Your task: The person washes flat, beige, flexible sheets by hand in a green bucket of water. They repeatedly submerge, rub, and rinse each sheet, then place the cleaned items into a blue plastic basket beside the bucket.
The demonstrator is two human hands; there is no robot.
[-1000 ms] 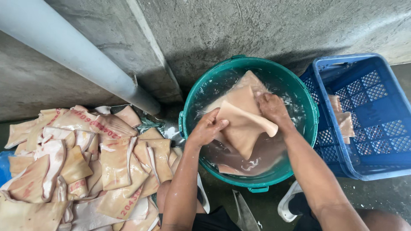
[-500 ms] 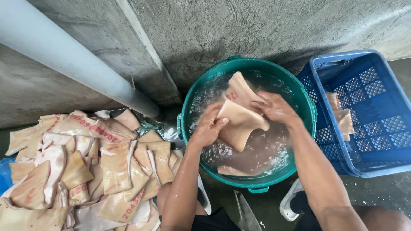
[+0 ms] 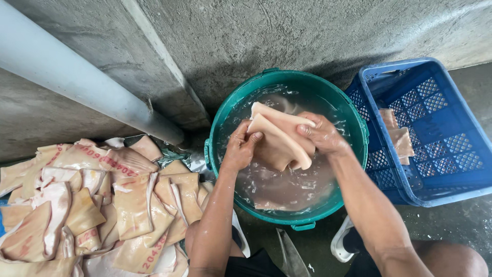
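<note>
Two bare hands grip a pale slab of pork skin over a green basin of murky water.

The left hand (image 3: 240, 149) clasps the slab's (image 3: 279, 136) left edge and the right hand (image 3: 322, 134) presses its upper right side, folding it above the pinkish water inside the basin (image 3: 353, 115). A heap of stamped skin pieces (image 3: 92, 200) lies on the floor left of the basin, below a grey pipe (image 3: 77, 82) slanting along the concrete wall. Just right of the basin, a blue crate (image 3: 451, 169) holds a few similar pieces (image 3: 397, 134).
</note>
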